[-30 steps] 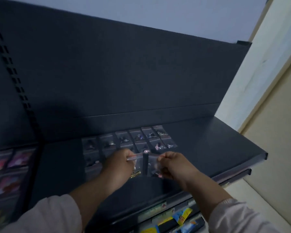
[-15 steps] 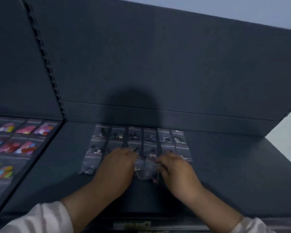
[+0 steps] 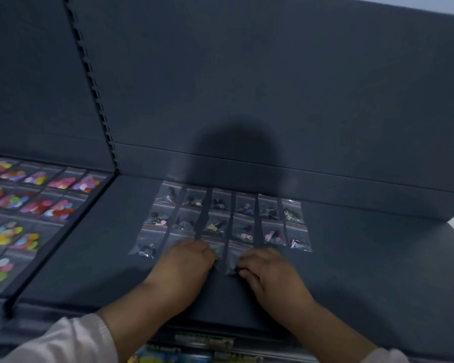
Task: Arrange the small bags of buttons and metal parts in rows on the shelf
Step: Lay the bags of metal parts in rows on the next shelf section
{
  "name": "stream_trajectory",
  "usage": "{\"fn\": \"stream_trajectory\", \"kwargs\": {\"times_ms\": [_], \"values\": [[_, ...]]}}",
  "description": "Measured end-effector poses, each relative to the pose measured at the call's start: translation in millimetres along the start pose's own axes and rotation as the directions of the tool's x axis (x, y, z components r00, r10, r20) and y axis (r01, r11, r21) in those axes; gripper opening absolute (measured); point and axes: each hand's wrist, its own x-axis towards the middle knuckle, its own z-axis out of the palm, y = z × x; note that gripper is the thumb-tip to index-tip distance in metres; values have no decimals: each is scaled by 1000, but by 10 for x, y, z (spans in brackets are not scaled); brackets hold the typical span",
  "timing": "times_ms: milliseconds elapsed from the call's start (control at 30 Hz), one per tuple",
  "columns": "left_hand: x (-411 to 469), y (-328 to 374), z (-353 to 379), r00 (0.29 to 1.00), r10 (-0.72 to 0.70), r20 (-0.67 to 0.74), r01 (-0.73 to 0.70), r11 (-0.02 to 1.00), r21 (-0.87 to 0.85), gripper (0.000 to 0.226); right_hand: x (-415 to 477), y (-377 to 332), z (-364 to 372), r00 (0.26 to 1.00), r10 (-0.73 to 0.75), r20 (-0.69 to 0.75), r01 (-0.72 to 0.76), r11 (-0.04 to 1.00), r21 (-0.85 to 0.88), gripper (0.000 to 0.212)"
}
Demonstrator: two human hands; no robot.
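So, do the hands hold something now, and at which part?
The right hand pinches a small clear bag at its near edge, flat on the shelf. The left hand lies beside it; whether it holds anything cannot be told.

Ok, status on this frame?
Left hand on third row, grip hidden. Right hand pinching bag on shelf. Two full rows behind. No obstruction.

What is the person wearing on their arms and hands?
The left hand and right hand are bare, with no gloves or watch in view. The left sleeve and right sleeve are pale pinkish-white and stop short of the wrists, leaving the forearms uncovered.
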Motion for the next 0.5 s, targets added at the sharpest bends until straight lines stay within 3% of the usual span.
{"fn": "stream_trajectory", "kwargs": {"times_ms": [500], "values": [[19, -9, 14, 997, -28, -67, 30, 999, 26, 30, 34, 10, -8, 999, 6, 40, -5, 999, -40, 27]]}}
